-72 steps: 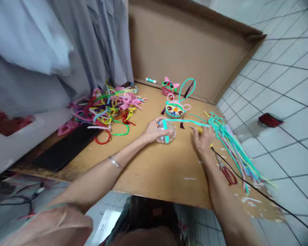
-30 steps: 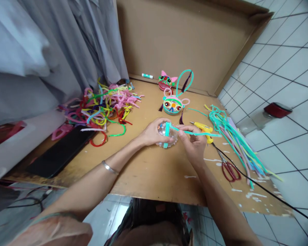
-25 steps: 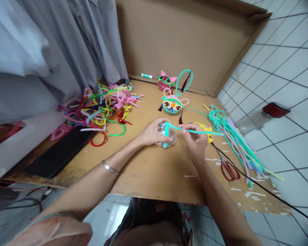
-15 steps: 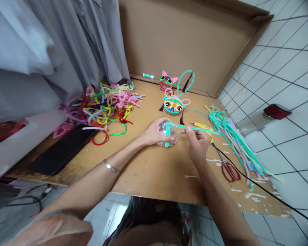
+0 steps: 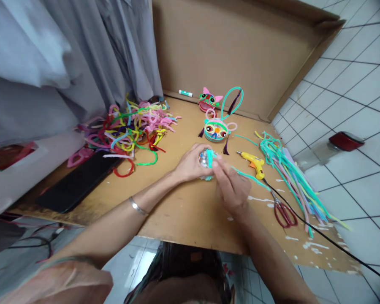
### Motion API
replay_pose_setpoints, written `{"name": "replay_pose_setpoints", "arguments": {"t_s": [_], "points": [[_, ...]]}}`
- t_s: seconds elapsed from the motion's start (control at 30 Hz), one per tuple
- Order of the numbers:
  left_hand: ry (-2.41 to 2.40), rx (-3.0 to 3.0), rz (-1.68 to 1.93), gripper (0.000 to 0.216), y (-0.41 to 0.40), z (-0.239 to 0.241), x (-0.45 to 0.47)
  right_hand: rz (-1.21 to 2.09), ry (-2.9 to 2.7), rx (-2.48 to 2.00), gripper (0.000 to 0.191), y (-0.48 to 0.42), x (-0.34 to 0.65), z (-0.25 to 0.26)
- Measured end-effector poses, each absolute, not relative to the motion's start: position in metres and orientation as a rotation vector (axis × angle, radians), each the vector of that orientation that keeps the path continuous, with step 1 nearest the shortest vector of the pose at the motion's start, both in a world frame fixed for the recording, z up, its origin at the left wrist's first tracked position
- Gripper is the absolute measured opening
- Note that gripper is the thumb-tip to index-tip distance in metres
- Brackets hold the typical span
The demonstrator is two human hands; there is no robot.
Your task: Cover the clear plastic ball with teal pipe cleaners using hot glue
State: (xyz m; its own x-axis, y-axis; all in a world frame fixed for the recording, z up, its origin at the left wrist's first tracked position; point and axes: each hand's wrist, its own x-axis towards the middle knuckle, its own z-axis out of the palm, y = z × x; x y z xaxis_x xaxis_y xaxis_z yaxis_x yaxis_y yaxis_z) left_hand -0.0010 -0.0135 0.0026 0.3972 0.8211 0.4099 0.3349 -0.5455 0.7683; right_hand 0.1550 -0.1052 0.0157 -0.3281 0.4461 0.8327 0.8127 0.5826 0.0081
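My left hand [image 5: 192,164] is closed around a clear plastic ball [image 5: 203,159] above the table. A band of turquoise pipe cleaner runs around the ball's middle. My right hand [image 5: 232,183] pinches the turquoise pipe cleaner [image 5: 251,177] right against the ball, and its loose tail trails out to the right toward the scissors. My right fingers hide part of the ball. Behind them stands a decorated animal-face ball [image 5: 215,130] with pink loop ears, purple tassels and a turquoise handle loop. A yellow glue gun [image 5: 255,164] lies to the right of my hands.
Red-handled scissors [image 5: 285,213] and a bundle of pipe cleaners [image 5: 299,181] lie on the right, crossed by a black cord [image 5: 323,236]. On the left are a tangled pipe-cleaner heap [image 5: 136,126] and a black flat object [image 5: 79,181]. A pink-eared face [image 5: 208,101] and glue stick [image 5: 185,93] sit behind.
My right hand has moved left from the stretched-out pipe cleaner to the ball. The strand's tail now hangs lower behind that hand, and the glue gun is uncovered.
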Motion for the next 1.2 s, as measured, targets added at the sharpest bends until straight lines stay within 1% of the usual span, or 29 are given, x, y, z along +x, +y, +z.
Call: {"name": "replay_pose_setpoints", "arguments": {"t_s": [0.1, 0.17, 0.27, 0.37, 0.5, 0.77, 1.2], "points": [[1.025, 2.136, 1.081, 0.066, -0.017, 0.004, 0.001, -0.68, -1.823, -1.278, 0.03, -0.098, 0.16, 0.013], [1.039, 2.163, 1.074, 0.07, -0.019, 0.004, 0.001, -0.718, -1.788, -1.372, 0.027, -0.095, 0.163, 0.013], [1.048, 2.169, 1.064, 0.071, -0.019, 0.004, 0.001, -0.748, -1.79, -1.396, 0.023, -0.093, 0.165, 0.013], [1.027, 2.136, 1.05, 0.069, -0.02, 0.005, 0.001, -0.74, -1.811, -1.299, 0.022, -0.094, 0.164, 0.013], [0.974, 2.089, 1.033, 0.068, -0.021, 0.007, 0.002, -0.633, -1.765, -1.238, 0.022, -0.095, 0.16, 0.013], [0.982, 2.001, 0.998, 0.067, -0.019, 0.008, 0.002, -0.177, -1.65, -1.208, 0.023, -0.094, 0.156, 0.018], [0.928, 2.005, 0.999, 0.067, -0.019, 0.004, 0.002, -0.105, -1.681, -1.152, 0.021, -0.094, 0.155, 0.02]]}}
